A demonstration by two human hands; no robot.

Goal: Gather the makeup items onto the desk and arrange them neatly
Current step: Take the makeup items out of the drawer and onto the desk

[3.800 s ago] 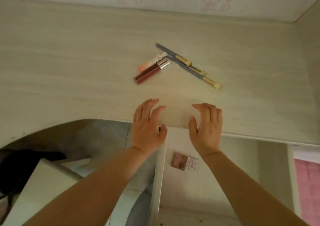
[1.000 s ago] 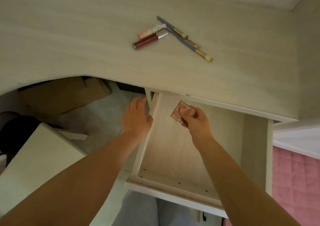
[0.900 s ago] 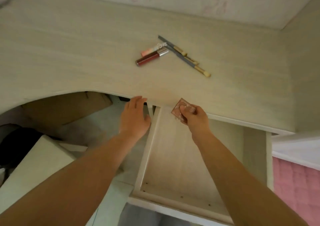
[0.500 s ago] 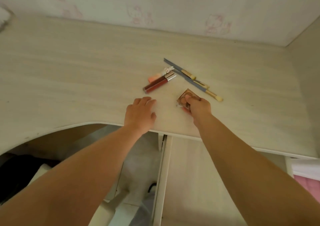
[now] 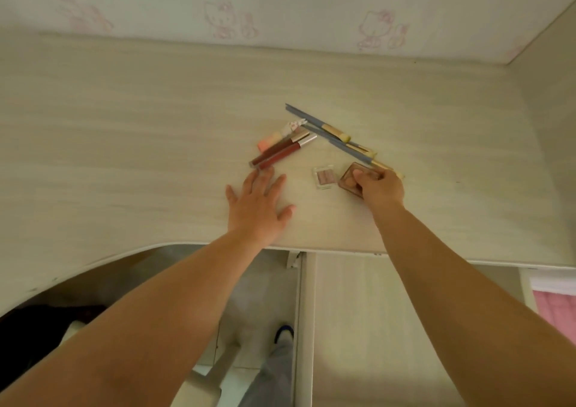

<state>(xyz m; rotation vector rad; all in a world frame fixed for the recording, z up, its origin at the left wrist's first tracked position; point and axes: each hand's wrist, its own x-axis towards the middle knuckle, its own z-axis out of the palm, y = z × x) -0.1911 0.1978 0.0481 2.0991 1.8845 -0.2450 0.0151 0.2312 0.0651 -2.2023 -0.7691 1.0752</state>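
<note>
The left hand (image 5: 258, 207) is lying flat on the tabletop (image 5: 124, 145), grip released, fingers spread, fingertips just short of the lip gloss tubes (image 5: 282, 152). The right hand (image 5: 378, 187) is grasping the brown compact (image 5: 350, 177) on the tabletop. The small clear compact (image 5: 324, 176) is lying just beside it. Farther back, the blue-handled brushes (image 5: 335, 138) are lying diagonally.

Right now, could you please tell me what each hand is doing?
Left hand: open, fingers spread flat on the desk, holding nothing.
Right hand: closed on the brown compact, which sits on the desk.
</note>
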